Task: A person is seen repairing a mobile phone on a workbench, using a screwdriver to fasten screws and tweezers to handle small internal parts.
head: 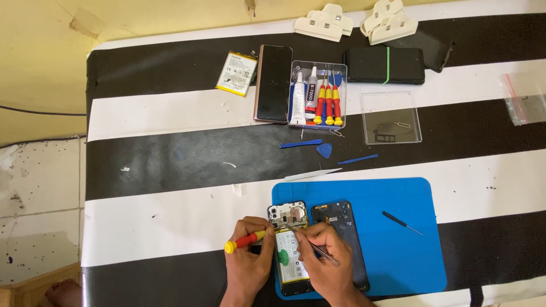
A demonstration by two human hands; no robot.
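At the counter's near edge, on a blue rubber work mat, an opened smartphone with exposed battery and circuit board lies beside its detached dark back cover. The left hand is closed around a red-and-yellow-handled screwdriver; the right hand pinches slim metal tweezers, tip at the board just above the battery. The work appears to be mid-disassembly, at a small part or connector; the next move seems to call for a steady, light lift. Farther back lie blue plastic pry tools, a clear tray of screwdrivers and glue and a spare battery.
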